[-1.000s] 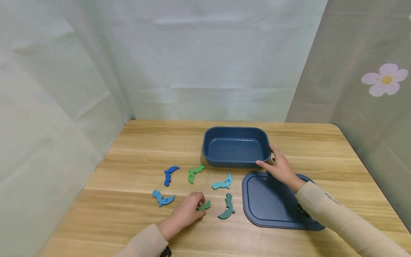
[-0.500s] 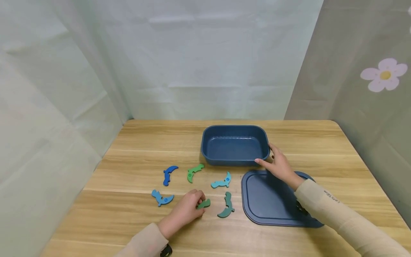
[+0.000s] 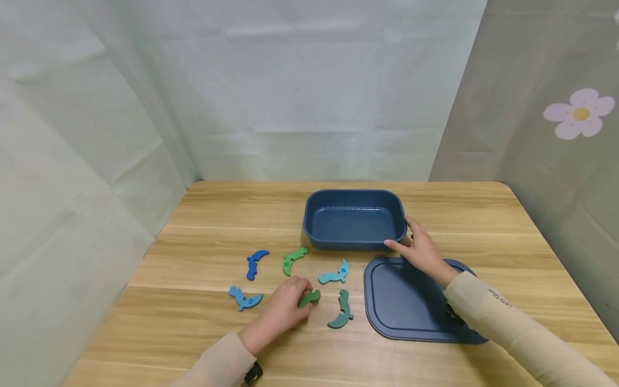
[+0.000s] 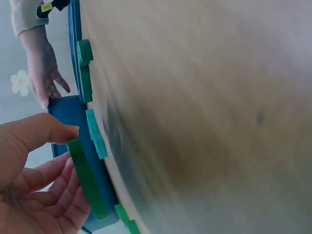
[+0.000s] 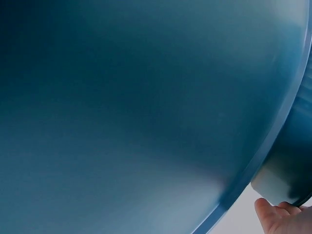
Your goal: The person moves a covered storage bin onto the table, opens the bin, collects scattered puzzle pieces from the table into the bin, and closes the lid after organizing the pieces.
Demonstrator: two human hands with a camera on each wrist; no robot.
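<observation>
My left hand (image 3: 284, 303) pinches a flat, curved dark green toy piece (image 4: 87, 183) between thumb and fingers. In the left wrist view the piece stands on edge, raised from the table. In the head view the fingers hide one end of it. With thumb and fingers spread, my right hand (image 3: 424, 255) rests at the front right corner of a blue box (image 3: 345, 246). The box has an open top and a bare floor. Just right of the left hand lies a grey-green curved piece (image 3: 345, 309).
A blue lid (image 3: 387, 301) lies under the right forearm. Other flat curved pieces lie around the left hand: dark blue (image 3: 252, 264), light blue (image 3: 246, 301), bright green (image 3: 289, 260) and turquoise (image 3: 333, 277). Pale cloth walls (image 3: 314, 91) stand behind the wooden table (image 3: 169, 322).
My left hand has raised the dark green piece slightly and moved it a little away from me. The right hand stays at the box corner.
</observation>
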